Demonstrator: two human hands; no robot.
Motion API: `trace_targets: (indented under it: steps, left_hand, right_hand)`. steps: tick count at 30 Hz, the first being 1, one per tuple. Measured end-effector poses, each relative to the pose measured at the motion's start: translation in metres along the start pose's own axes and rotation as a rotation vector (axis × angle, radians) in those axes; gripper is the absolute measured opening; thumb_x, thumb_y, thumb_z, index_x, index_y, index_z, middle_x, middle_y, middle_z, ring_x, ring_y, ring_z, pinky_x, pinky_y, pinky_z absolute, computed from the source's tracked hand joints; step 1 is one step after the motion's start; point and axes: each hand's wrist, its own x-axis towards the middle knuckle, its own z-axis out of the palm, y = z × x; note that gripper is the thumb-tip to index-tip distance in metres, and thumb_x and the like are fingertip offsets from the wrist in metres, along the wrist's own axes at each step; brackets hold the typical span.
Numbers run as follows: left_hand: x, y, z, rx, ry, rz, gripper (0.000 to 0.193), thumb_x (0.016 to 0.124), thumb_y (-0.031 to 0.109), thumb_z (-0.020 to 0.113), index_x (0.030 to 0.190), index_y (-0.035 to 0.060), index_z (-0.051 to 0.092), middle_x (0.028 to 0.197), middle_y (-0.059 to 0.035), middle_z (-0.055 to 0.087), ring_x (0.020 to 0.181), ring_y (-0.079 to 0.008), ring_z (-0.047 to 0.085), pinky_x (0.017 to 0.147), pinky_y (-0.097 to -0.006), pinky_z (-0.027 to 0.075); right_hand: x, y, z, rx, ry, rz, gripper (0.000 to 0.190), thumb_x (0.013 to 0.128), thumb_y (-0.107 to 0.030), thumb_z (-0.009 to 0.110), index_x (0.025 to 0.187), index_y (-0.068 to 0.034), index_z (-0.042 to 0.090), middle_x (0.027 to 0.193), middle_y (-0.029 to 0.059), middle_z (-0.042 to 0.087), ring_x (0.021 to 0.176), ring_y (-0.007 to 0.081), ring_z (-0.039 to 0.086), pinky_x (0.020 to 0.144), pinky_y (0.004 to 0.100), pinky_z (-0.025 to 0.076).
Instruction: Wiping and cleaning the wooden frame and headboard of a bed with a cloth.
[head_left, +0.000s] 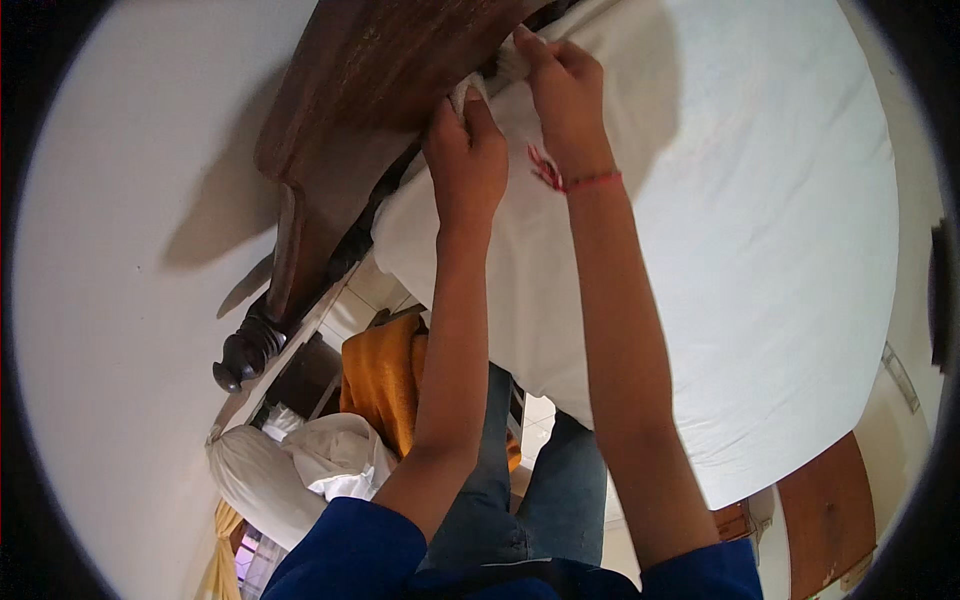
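Observation:
My left hand (466, 161) pinches a bunched end of white cloth (470, 84) right at the lower edge of the dark wooden headboard (390, 82). Farther along the same edge, my right hand (568, 97) grips another bunched part of white cloth (513, 61); a red string bracelet (594, 180) is on that wrist. Both hands are above a bed mattress covered by a white sheet (750, 225). Whether the gripped cloth belongs to this sheet, I cannot tell. The fingertips are partly hidden by the hands and the headboard.
A turned wooden post finial (244, 360) sticks out beside the white wall (97, 262). Behind me are an orange cloth (382, 371) draped over furniture, white pillows (259, 476), and a yellow curtain (225, 547). A brown wooden door (829, 510) stands at the lower right.

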Motion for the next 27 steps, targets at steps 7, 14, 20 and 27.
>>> trace_targets:
  steps: [7, 14, 20, 27]
  left_hand:
    - [0.005, 0.018, 0.004, 0.093, -0.098, -0.055, 0.039, 0.098, 0.029, 0.049, 0.104, -0.0075, 0.061, 0.100, -0.0262, 0.066, 0.093, -0.0372, 0.063, 0.086, -0.0414, 0.046]
    - [-0.005, 0.013, 0.007, 0.094, -0.022, -0.038, 0.035, 0.100, 0.025, 0.046, 0.106, -0.0088, 0.056, 0.092, -0.0269, 0.065, 0.089, -0.0420, 0.063, 0.080, -0.0441, 0.047]
    - [0.003, 0.007, 0.015, -0.085, -0.009, -0.086, 0.041, 0.100, 0.030, 0.045, 0.099, -0.0085, 0.059, 0.094, -0.0245, 0.066, 0.091, -0.0400, 0.063, 0.082, -0.0417, 0.046]
    - [0.022, -0.008, 0.026, -0.002, 0.175, 0.028, 0.045, 0.094, 0.030, 0.050, 0.096, -0.0130, 0.063, 0.094, -0.0258, 0.068, 0.083, -0.0304, 0.061, 0.084, -0.0383, 0.045]
  right_hand:
    - [-0.012, -0.025, -0.022, 0.406, -0.165, 0.059, 0.032, 0.080, -0.016, 0.070, 0.104, 0.005, 0.067, 0.091, 0.0102, 0.064, 0.085, 0.0179, 0.064, 0.071, 0.0334, 0.051]
    - [-0.038, -0.013, -0.052, -0.500, -0.137, -0.464, 0.035, 0.077, -0.018, 0.073, 0.107, -0.002, 0.068, 0.096, 0.0150, 0.066, 0.087, 0.0261, 0.066, 0.080, 0.0346, 0.052]
    - [-0.018, -0.020, -0.044, -0.055, -0.097, -0.425, 0.041, 0.078, -0.030, 0.076, 0.106, -0.001, 0.068, 0.091, 0.0172, 0.068, 0.086, 0.0261, 0.068, 0.081, 0.0346, 0.052]
    - [-0.016, -0.051, -0.096, -0.506, -0.314, -0.300, 0.049, 0.081, -0.039, 0.076, 0.110, 0.000, 0.066, 0.084, 0.0086, 0.069, 0.073, 0.0168, 0.066, 0.070, 0.0288, 0.053]
